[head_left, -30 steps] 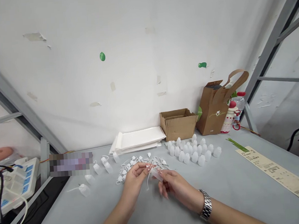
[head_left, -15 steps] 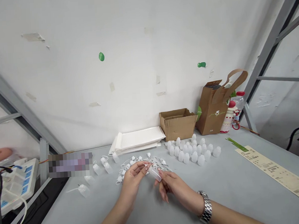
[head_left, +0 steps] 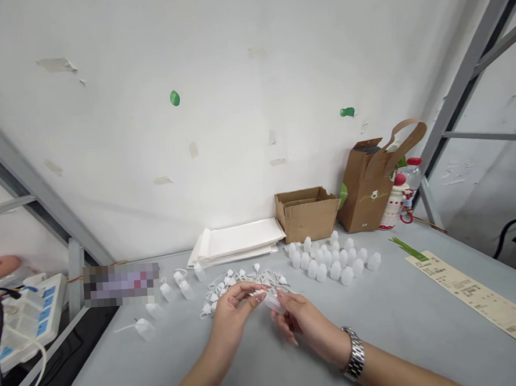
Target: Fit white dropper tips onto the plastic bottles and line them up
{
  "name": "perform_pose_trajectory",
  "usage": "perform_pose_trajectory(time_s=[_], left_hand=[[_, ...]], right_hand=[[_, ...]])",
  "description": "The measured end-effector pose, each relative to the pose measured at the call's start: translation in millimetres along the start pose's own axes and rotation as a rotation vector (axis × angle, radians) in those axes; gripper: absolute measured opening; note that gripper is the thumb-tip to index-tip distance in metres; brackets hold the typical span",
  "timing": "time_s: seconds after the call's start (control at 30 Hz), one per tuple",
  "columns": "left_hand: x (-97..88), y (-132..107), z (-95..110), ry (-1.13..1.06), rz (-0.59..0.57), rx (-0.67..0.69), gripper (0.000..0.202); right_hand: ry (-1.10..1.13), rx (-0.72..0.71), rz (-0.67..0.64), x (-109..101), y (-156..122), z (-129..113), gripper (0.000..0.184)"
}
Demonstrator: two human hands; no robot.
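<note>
Between my hands is a small translucent plastic bottle [head_left: 275, 304], tilted with its top end toward the left. My right hand [head_left: 307, 324] is closed on its body, thumb and index finger pinching it, and a metal watch sits on that wrist. My left hand [head_left: 233, 314] pinches a small white cap at the bottle's top end; the fingers mostly hide it, so I cannot tell how far it is seated. Behind the hands lies a heap of white caps with cord loops [head_left: 222, 285]. Several capless-looking translucent bottles [head_left: 335, 270] stand to the right. Several bottles fitted with white caps [head_left: 144, 328] are at the left.
A stack of white envelopes [head_left: 239, 241] lies against the wall beside an open cardboard box [head_left: 309, 218]. A brown paper bag [head_left: 365, 192] and a red-lidded bottle [head_left: 413, 175] stand at the back right. A printed strip [head_left: 469, 291] lies right; a compartment case [head_left: 50, 304] sits left.
Both hands have shifted slightly right with the bottle, which lies flatter. The left fingers have moved closer over its top end. The other things have stayed in place.
</note>
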State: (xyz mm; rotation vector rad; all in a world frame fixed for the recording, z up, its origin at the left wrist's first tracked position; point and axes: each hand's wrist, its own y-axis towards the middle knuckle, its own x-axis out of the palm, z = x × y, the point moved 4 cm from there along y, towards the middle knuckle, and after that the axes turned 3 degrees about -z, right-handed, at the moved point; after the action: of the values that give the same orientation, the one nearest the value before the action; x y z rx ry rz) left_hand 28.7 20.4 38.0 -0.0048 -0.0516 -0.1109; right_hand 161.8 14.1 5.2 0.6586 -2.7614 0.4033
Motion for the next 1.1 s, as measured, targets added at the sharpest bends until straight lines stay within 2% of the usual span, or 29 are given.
perform_pose_trajectory(time_s=[0.1, 0.2, 0.37, 0.5, 0.57, 0.73, 0.83, 1.1], left_hand=[[4.0, -3.8, 2.2, 0.069, -0.023, 0.059, 0.011], [2.8, -5.0, 1.9, 0.146, 0.012, 0.096, 0.012], [-3.2, -0.6, 1.5, 0.206, 0.087, 0.095, 0.017], [2.3, 1.9, -1.7, 0.220, -0.015, 0.068, 0.022], [4.1, 1.7, -3.8, 0.263, -0.028, 0.065, 0.022], [2.5, 0.8, -0.4, 0.369, 0.040, 0.118, 0.014], [0.8, 1.2, 2.4, 0.386, 0.058, 0.105, 0.010], [-5.4, 0.5, 8.6, 0.337, 0.109, 0.081, 0.018]], right_hand=[[0.006, 0.026, -0.008, 0.6, 0.0, 1.0, 0.057], [0.005, 0.009, -0.007, 0.7, 0.0, -1.1, 0.059], [0.034, -0.058, -0.012, 0.9, -0.4, -6.6, 0.046], [0.097, -0.087, -0.008, -1.0, -0.1, -7.1, 0.042], [0.130, -0.091, -0.015, -1.3, -0.4, -7.5, 0.042], [0.152, -0.114, -0.011, -1.3, -3.3, -12.1, 0.043], [0.175, -0.130, -0.004, -2.3, -3.4, -13.2, 0.044], [0.180, -0.141, 0.025, -4.4, -2.4, -17.2, 0.042]])
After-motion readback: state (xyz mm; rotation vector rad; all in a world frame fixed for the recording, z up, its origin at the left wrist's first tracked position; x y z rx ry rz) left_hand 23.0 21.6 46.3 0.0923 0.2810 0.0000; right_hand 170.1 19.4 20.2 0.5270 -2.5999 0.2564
